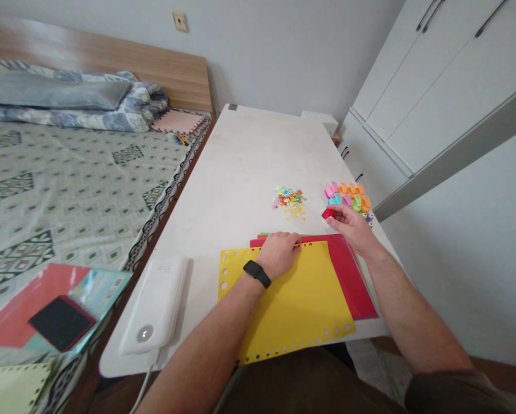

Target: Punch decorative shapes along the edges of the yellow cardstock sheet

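Observation:
My left hand (279, 252), with a black band on the wrist, lies curled on the far edge of a yellow sheet (296, 305) with punched holes along its borders. The yellow sheet tops a stack of coloured sheets; a red sheet (353, 276) shows beside it. My right hand (351, 226) is closed around a small red paper punch (328, 214) at the stack's far right corner. Just beyond lies a cluster of small coloured punches (348, 196). A little heap of punched paper shapes (289, 200) sits left of them.
The white table (241, 172) runs away from me. A white power bank (157, 305) with a cable lies near its front left corner. To the left is a bed (68, 184) with papers and a dark phone (61, 322) on it. White cabinets (434, 75) stand at the right.

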The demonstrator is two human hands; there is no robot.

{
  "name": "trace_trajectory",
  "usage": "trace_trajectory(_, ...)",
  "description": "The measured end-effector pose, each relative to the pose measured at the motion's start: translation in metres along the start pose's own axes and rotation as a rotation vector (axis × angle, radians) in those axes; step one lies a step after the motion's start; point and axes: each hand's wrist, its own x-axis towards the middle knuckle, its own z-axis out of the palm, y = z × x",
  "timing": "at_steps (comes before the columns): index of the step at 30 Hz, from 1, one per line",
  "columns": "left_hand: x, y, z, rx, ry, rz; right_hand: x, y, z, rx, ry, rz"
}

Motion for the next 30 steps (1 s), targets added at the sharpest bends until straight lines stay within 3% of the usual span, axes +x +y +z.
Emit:
trace_trajectory(8,-0.001,-0.002,0.004,-0.01,0.025,0.011,-0.035,0.007,-0.047,0.042,0.234,-0.01)
trace_trajectory(20,0.0,-0.002,0.004,-0.007,0.025,0.003,-0.053,0.073,-0.139,-0.333,0.565,0.167)
trace_trajectory(25,0.0,-0.003,0.006,0.004,0.036,0.02,-0.046,0.094,-0.159,-0.571,0.542,0.244)
trace_trajectory(30,0.0,-0.004,0.008,-0.006,0.06,0.035,-0.033,0.1,-0.16,-0.64,0.499,0.348)
